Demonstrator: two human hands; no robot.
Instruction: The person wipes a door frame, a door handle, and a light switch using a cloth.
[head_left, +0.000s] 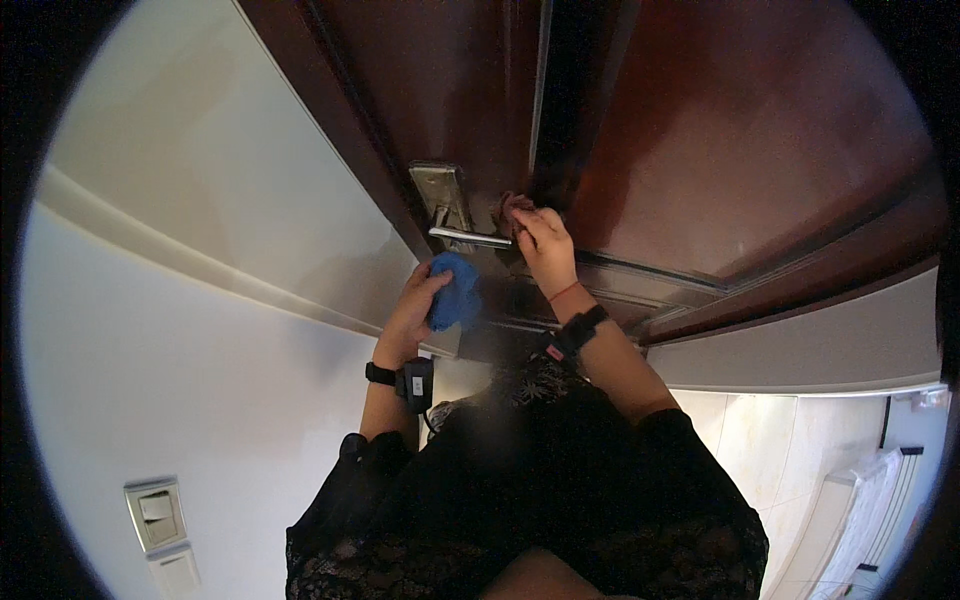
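Note:
A dark reddish-brown panelled door (465, 90) fills the top of the view. On it is a metal lever handle (472, 238) with a long backplate (439, 187). My right hand (546, 244) pinches a crumpled reddish-brown cloth (514, 210) against the door, just right of the lever's free end. Below the lever, my left hand (414, 304) holds a folded blue cloth (454, 292) between thumb and fingers, apart from the handle. Black straps with small devices sit on both wrists.
A pale door frame (322, 202) and white wall (187, 360) lie to the left, with light switches (156, 514) low on the wall. Light floor tiles (757, 442) show at lower right, near a low pale piece of furniture (832, 525).

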